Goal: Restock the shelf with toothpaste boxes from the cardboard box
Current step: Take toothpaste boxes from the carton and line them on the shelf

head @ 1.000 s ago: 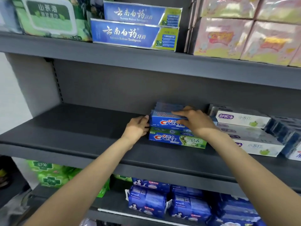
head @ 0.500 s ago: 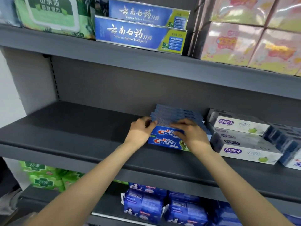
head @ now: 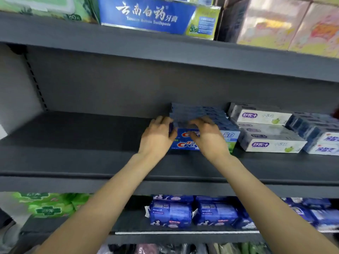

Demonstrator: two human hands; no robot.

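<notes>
Blue Crest toothpaste boxes (head: 200,114) lie stacked in rows on the dark grey middle shelf (head: 82,142), right of its bare left half. My left hand (head: 157,137) presses against the stack's left end, fingers curled around the corner of the front top box. My right hand (head: 207,136) lies over the front of the stack, fingers on top of the front boxes. The front faces of two Crest boxes (head: 185,144) show between my hands. The cardboard box is out of view.
White toothpaste boxes (head: 266,129) sit right of the Crest stack, then blue-and-white ones (head: 321,136). Above are a blue Yunnan Baiyao box (head: 156,15), green wipes and pink packs. Below are blue packs (head: 192,211) and green packs (head: 45,204).
Both hands stayed on the Crest stack while it slid back and squared up on the shelf; my right hand shifted left over the front boxes. The camera came closer.
</notes>
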